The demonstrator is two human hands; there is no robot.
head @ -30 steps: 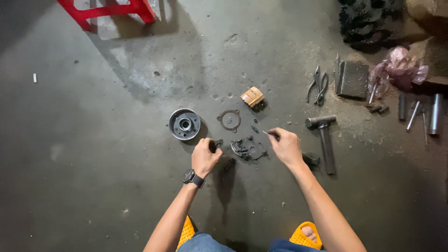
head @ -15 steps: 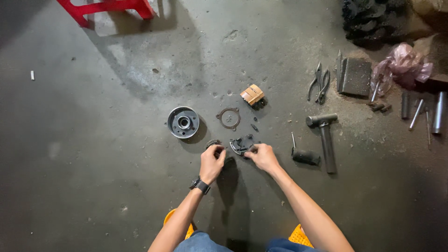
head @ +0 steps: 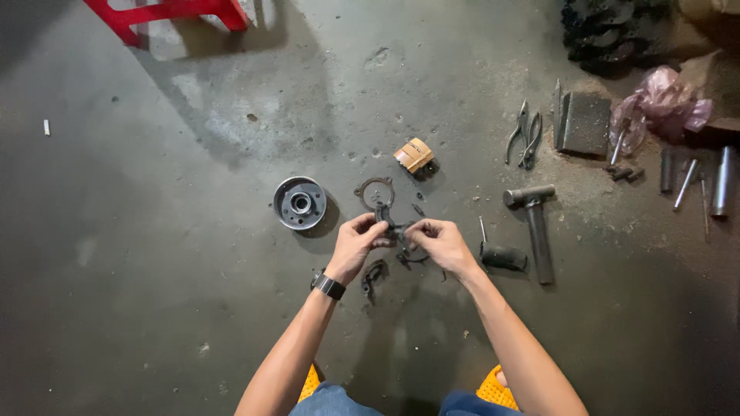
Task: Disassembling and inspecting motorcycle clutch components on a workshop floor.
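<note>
Above the hub (head: 300, 202), far toward the top edge, a red stool (head: 166, 11) stands on the concrete floor (head: 139, 308), and well left of the hub lies a small white stub (head: 46, 127). Just right of the hub, a thin metal ring (head: 374, 191) lies flat, and up and right of the ring sits a tan block (head: 415, 155). Right of the hub and a little below it, the left hand (head: 356, 245), with a dark watch (head: 329, 286) on its wrist, is pinched shut on one end of a small dark metal part (head: 393, 229) lifted clear of the floor. The right hand (head: 441, 244) has its fingers closed on the other end of the same part, so both hands meet around it just under the ring. Below the hands, a curved dark piece (head: 374, 274) lies on the floor, with smaller bits beside it too small to tell apart. Farther right of the hub lies a short dark cylinder (head: 502, 256), then a hammer (head: 534, 219) with its handle pointing down. Above the hammer lie pliers (head: 524, 139) and a dark flat plate (head: 586, 123). Farthest right sit a pink bag (head: 667, 96) and several metal rods (head: 721, 181). At the bottom edge, yellow sandals (head: 493, 385) show beneath the arms.
</note>
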